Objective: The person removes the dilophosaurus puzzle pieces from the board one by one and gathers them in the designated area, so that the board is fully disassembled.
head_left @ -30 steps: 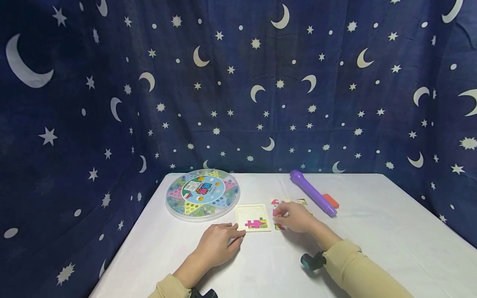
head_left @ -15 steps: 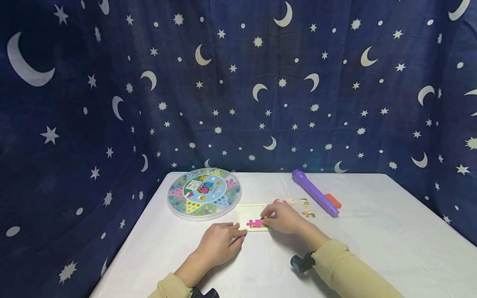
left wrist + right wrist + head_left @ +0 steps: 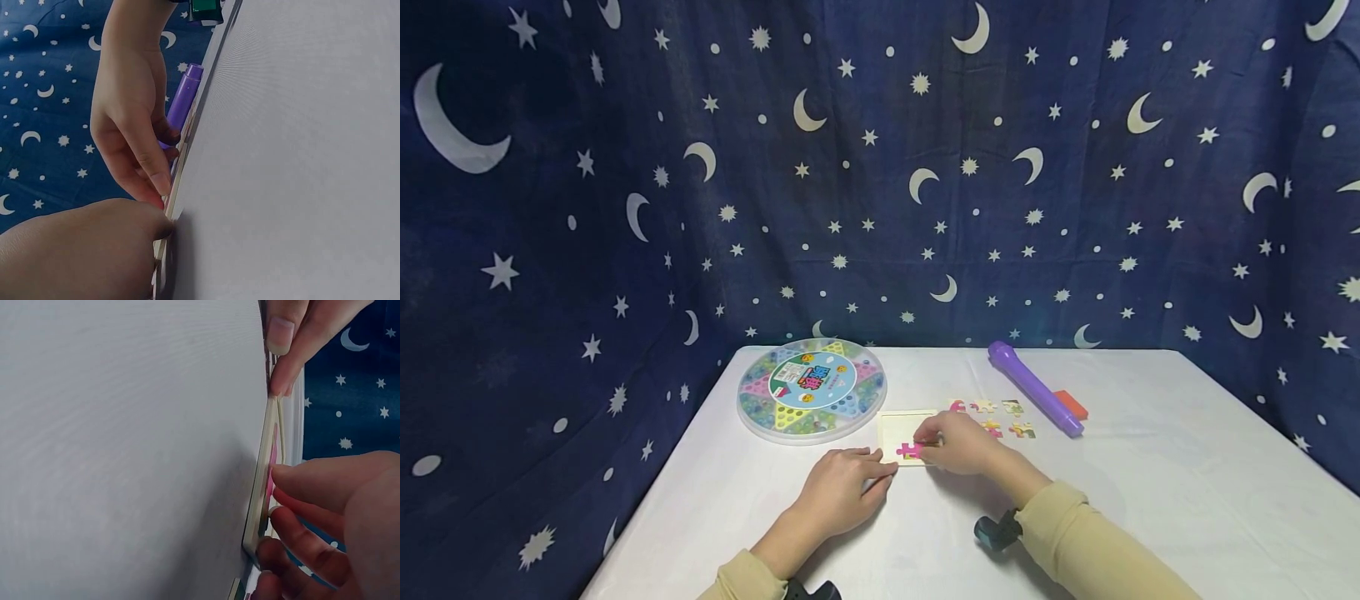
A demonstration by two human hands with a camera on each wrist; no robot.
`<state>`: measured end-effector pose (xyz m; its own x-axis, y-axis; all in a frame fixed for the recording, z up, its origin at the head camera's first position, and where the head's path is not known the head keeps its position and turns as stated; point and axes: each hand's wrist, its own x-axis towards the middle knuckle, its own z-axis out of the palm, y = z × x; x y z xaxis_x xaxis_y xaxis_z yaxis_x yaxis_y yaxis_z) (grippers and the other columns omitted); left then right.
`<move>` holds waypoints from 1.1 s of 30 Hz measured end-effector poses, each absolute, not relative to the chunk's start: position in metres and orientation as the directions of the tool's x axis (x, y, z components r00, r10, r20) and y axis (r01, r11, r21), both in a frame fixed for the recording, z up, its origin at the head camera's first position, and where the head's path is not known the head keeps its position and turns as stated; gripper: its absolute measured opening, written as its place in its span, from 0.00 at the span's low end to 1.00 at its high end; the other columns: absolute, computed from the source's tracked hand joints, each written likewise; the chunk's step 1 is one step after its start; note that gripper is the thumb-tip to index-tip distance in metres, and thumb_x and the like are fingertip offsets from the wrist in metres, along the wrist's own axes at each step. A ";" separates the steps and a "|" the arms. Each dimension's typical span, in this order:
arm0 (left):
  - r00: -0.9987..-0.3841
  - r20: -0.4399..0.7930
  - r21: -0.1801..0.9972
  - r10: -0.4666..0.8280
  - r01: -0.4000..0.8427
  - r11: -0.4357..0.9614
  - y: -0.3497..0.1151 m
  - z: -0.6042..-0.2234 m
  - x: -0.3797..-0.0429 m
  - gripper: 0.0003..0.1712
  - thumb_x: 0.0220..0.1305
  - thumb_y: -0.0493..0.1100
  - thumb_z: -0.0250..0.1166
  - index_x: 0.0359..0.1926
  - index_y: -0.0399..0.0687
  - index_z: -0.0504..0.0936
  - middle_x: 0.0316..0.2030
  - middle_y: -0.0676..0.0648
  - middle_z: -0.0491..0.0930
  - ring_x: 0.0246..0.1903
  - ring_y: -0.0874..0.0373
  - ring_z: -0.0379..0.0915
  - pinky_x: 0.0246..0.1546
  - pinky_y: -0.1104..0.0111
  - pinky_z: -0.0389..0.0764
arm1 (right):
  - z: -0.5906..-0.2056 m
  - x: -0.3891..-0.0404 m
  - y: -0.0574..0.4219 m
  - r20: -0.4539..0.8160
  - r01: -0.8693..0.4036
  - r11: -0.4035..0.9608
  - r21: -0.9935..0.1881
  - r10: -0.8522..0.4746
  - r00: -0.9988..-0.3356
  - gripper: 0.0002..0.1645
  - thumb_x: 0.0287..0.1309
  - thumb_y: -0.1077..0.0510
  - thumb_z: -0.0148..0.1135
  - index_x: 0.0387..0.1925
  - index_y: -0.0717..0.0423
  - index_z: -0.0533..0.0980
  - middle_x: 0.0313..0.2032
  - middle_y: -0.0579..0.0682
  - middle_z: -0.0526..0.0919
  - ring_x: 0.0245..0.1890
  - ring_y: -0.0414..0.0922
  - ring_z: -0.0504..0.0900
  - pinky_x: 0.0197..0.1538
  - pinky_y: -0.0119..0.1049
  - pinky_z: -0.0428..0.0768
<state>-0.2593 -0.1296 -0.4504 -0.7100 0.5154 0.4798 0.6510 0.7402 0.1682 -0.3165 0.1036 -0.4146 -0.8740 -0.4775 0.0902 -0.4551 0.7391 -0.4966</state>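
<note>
A small pale puzzle tray [image 3: 897,427] lies flat on the white table, with pink and green jigsaw pieces [image 3: 907,451] joined along its near side. My right hand [image 3: 964,443] is over the tray's right part, thumb and forefinger pinching a puzzle piece against the pink area. In the right wrist view, those fingertips meet a pink edge [image 3: 270,478]; the hand hides most of the piece. My left hand [image 3: 844,490] rests at the tray's near left corner, its forefinger extended against the frame. Loose jigsaw pieces [image 3: 983,407] lie right of the tray.
A round Chinese checkers box [image 3: 812,390] with marbles stands behind and left of the tray. Back right lie a purple microphone-shaped tube [image 3: 1033,387] and an orange block [image 3: 1071,405]. A dark blue starry curtain [image 3: 880,167] rises behind the table.
My right hand has moved left from the loose pieces to the tray, carrying a puzzle piece. More of the loose pieces now show. The left hand has stayed at the tray corner.
</note>
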 end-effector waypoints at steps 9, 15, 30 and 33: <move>-0.708 0.485 0.171 0.514 0.653 0.738 -0.129 -0.449 -0.259 0.13 0.68 0.45 0.66 0.51 0.56 0.91 0.49 0.47 0.87 0.52 0.49 0.84 0.53 0.51 0.81 | -0.411 -0.315 0.098 0.095 -0.479 0.758 -0.443 -0.491 -0.866 0.08 0.57 0.56 0.75 0.37 0.50 0.84 0.32 0.39 0.83 0.37 0.42 0.80 0.51 0.48 0.80; -0.701 0.492 0.173 0.516 0.659 0.732 -0.129 -0.448 -0.258 0.13 0.68 0.45 0.66 0.51 0.55 0.91 0.49 0.46 0.87 0.52 0.48 0.84 0.53 0.52 0.81 | -0.409 -0.316 0.096 0.071 -0.465 0.763 -0.448 -0.489 -0.870 0.09 0.57 0.59 0.75 0.36 0.51 0.81 0.31 0.41 0.81 0.36 0.42 0.79 0.51 0.47 0.80; -0.697 0.501 0.169 0.514 0.661 0.731 -0.129 -0.449 -0.258 0.13 0.67 0.45 0.67 0.50 0.55 0.91 0.49 0.46 0.87 0.51 0.48 0.84 0.52 0.51 0.81 | -0.409 -0.315 0.096 0.063 -0.479 0.769 -0.423 -0.502 -0.862 0.10 0.58 0.61 0.74 0.40 0.52 0.82 0.36 0.43 0.83 0.41 0.45 0.81 0.55 0.50 0.79; -0.694 0.505 0.170 0.514 0.663 0.729 -0.129 -0.449 -0.258 0.13 0.67 0.45 0.67 0.50 0.55 0.91 0.49 0.46 0.87 0.51 0.48 0.84 0.52 0.52 0.82 | -0.407 -0.316 0.095 0.040 -0.482 0.773 -0.412 -0.513 -0.857 0.09 0.59 0.60 0.74 0.39 0.53 0.81 0.36 0.44 0.83 0.41 0.45 0.80 0.56 0.50 0.79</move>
